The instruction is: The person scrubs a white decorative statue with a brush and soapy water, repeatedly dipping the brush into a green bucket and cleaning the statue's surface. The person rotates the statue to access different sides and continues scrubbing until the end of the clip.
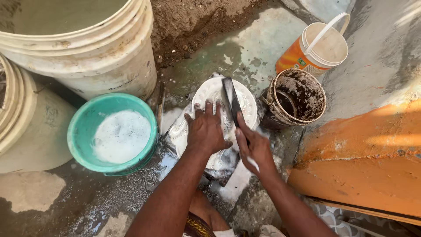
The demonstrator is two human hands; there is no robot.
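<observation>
One view only, the head camera, looking straight down. We take the round white moulded plaster disc (pixel 219 118), with its raised ring pattern, as our landmark; it lies flat on the wet grey concrete floor (pixel 87 202), on what looks like a crumpled wet sheet, in front of the person's knees.

Our left hand (pixel 205 131) rests palm-down on the near left part of the disc, fingers spread and not clenched. We judge it is there to pin the disc so it cannot slide on the slick floor.

Our right hand (pixel 253 147), just right of the disc's near edge, is closed around the handle end of a long flat dark blade (pixel 231 103). The blade lies across the disc from near right toward its far rim, low against the surface. Whether its edge actually touches the plaster we cannot tell.

Left of the disc, close by, stands a teal plastic basin (pixel 83 131) holding a pale foamy liquid, within reach of the left hand. Beyond the basin, far left of the disc, are large off-white plastic drums (pixel 109 66).

Just right of the disc sits a small grimy dark-crusted bucket (pixel 302 94); behind that, an orange and white plastic pail with a white handle (pixel 322 46). Further right, an orange-painted slab (pixel 372 162).
</observation>
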